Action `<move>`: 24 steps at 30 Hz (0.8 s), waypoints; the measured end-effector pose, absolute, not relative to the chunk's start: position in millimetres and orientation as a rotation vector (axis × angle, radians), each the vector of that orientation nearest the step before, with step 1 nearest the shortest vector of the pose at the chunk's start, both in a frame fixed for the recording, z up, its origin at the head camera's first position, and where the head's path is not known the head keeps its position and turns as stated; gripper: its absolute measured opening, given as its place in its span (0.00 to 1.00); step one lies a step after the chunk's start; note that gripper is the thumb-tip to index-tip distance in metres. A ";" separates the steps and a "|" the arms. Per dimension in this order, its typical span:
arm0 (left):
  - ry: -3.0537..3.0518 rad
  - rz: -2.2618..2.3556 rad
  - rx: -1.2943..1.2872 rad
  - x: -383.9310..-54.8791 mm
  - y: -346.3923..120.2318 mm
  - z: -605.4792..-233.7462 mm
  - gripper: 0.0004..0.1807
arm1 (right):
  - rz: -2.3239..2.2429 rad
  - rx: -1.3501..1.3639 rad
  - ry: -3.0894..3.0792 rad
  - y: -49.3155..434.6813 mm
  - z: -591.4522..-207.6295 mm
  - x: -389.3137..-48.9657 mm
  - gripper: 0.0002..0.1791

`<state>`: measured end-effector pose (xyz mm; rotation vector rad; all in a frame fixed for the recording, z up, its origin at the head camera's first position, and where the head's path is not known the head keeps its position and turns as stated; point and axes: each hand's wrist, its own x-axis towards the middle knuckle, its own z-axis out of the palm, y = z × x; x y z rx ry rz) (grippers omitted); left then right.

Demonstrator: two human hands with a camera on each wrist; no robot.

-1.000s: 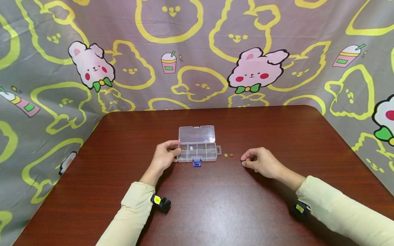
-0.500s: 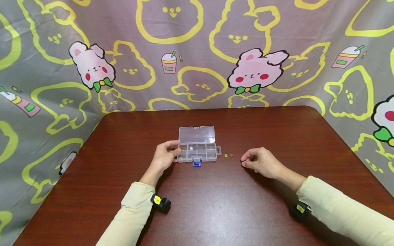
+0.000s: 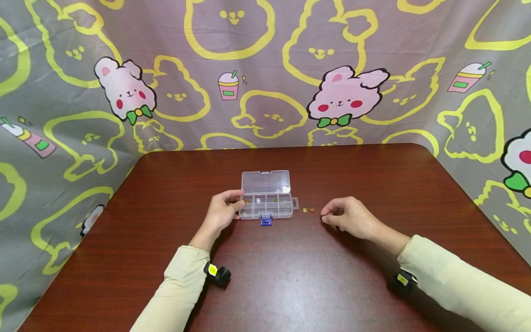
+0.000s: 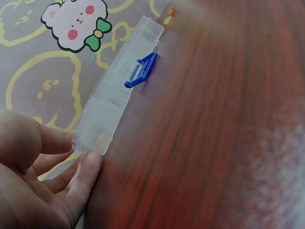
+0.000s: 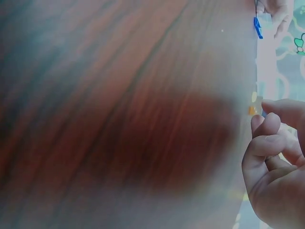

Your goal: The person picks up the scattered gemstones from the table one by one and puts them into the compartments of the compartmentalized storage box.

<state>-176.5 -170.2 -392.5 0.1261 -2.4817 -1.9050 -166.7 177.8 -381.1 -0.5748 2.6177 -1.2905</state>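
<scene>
Box (image 3: 282, 215) smooth plastic; tabletop (image 3: 274, 263) glossy wood grain; backdrop (image 3: 269, 80) matt cloth

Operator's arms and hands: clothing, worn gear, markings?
Left hand and right hand bare. Left sleeve and right sleeve pale cream, long. Left wrist device and right wrist device black, each with a yellow patch.

A pale glare lies on the table (image 3: 282, 286) toward its near edge, soft shadows fall beneath the left hand (image 3: 218, 210) and right hand (image 3: 353, 217), and the wrist views look hazy, the right one smeared.
</scene>
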 end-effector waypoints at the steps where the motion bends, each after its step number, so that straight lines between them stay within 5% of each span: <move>1: -2.482 -1.904 0.127 -176.5 -170.1 -392.3 0.18 | -1.294 -0.578 2.615 176.9 -380.8 -167.0 0.02; 24: -2.472 -1.902 0.136 -176.2 -169.5 -392.1 0.18 | -1.380 -0.627 2.606 147.7 -370.7 -170.2 0.03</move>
